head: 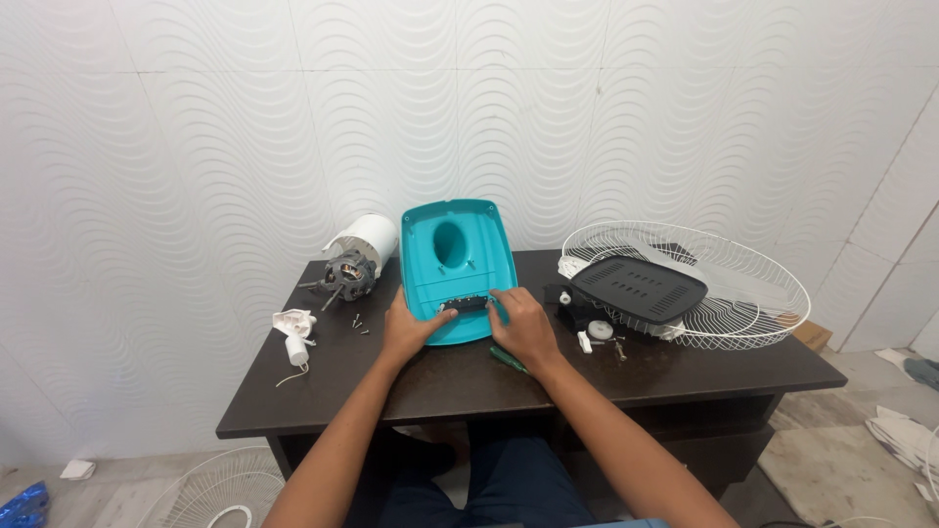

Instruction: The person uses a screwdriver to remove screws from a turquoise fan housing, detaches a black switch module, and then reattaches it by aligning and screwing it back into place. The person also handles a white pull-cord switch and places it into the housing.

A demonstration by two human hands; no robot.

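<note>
A teal plastic fan base shell [458,256] lies on the dark wooden table [685,372], its hollow inside facing up. My left hand [409,328] rests on its near left edge, thumb on the rim. My right hand [523,323] presses on a small black part [466,305] set in the shell's near end. Under my right wrist lies a green-handled screwdriver [509,359]. Neither hand lifts anything.
A fan motor [350,274] with a white housing [370,238] sits at the left, with loose screws [360,325] and a white capacitor with wire [296,344]. At the right, a black base plate [641,290] rests on a white wire fan guard [743,284]. Another guard [220,489] lies on the floor.
</note>
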